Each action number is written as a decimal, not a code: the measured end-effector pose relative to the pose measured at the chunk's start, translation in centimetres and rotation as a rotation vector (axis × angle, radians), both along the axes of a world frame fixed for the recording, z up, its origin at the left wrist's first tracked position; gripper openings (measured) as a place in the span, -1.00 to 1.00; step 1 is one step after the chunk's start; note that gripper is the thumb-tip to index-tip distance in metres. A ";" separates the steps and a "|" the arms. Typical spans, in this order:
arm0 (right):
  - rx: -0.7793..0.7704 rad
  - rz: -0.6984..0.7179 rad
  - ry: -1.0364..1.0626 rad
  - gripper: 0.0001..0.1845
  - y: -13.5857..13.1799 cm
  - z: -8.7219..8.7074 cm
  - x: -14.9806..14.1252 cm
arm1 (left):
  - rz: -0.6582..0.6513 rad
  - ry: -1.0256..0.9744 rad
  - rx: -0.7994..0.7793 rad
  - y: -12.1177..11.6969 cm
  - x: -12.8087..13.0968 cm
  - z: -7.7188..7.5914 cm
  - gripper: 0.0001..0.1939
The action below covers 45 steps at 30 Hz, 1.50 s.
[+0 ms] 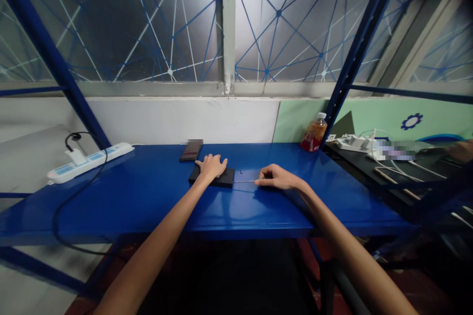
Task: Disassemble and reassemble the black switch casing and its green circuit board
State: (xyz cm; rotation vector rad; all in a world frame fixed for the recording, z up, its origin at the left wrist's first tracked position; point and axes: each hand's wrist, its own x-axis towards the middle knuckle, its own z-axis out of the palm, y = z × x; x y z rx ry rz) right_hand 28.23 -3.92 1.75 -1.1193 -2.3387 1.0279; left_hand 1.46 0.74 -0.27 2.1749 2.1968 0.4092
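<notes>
"What is the right hand point(274, 177) gripping?"

"A thin, straight, pale rod point(244, 182), pinched in curled fingers, pointing left to the right side of a flat, black, rectangular box point(228, 178). The left hand point(212, 165) grips nothing; it lies spread over the box."

"Where's the box?"

"Mid-table, on the glossy blue tabletop point(148, 202), just nearer than a dark, flat phone point(192, 151)."

"Which step?"

"Probably working the rod at that side; next calls for a braced box and careful alignment."

"Unclear?"

"Whether the tip enters; the gripped end's hidden. Tiny dark bits point(241, 172) beyond the rod can't be identified."
</notes>
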 end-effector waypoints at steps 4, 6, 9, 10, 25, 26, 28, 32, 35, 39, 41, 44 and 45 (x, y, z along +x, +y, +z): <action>0.002 -0.042 0.029 -0.56 0.1 -0.7 -0.1 | 0.027 0.011 -0.006 0.1 0.2 0.3 -0.42; 0.042 -0.036 0.037 -0.56 0.1 -0.8 -0.3 | 0.027 0.015 -0.010 0.0 0.3 0.5 -0.42; 0.118 -0.053 0.025 -0.60 0.0 -0.6 -0.5 | 0.028 0.019 -0.011 0.0 0.3 0.6 -0.43; 0.135 -0.062 0.014 -0.59 -0.1 -0.5 -0.5 | 0.026 0.020 -0.011 0.0 0.3 0.6 -0.43; 0.346 -0.082 -0.218 -0.56 0.3 -0.3 -0.7 | 0.036 0.051 0.009 0.0 0.5 0.5 -0.45; 0.353 -0.079 -0.220 -0.56 0.2 -0.2 -0.8 | 0.037 0.054 0.009 0.1 0.5 0.4 -0.46; 0.367 -0.078 -0.216 -0.59 0.0 -0.1 -0.9 | 0.039 0.063 0.009 0.1 0.4 0.4 -0.46; 0.349 -0.085 -0.205 -0.62 -0.4 0.0 -0.6 | 0.031 0.074 0.000 0.1 0.4 0.5 -0.46; 0.340 -0.067 -0.227 -0.58 -0.3 -0.1 -0.4 | 0.025 0.071 -0.007 0.1 0.5 0.5 -0.47; 0.349 -0.054 -0.253 -0.51 0.0 -0.4 -0.2 | 0.019 0.063 -0.002 0.0 0.5 0.4 -0.49; 0.365 -0.062 -0.247 -0.55 -0.1 -0.5 -0.3 | 0.021 0.064 0.004 0.0 0.5 0.3 -0.51; 0.374 -0.072 -0.248 -0.61 -0.4 -0.5 -0.5 | 0.024 0.074 0.014 0.1 0.4 0.2 -0.52; 0.378 -0.074 -0.249 -0.61 -0.5 -0.5 -0.6 | 0.023 0.078 0.017 0.1 0.4 0.2 -0.52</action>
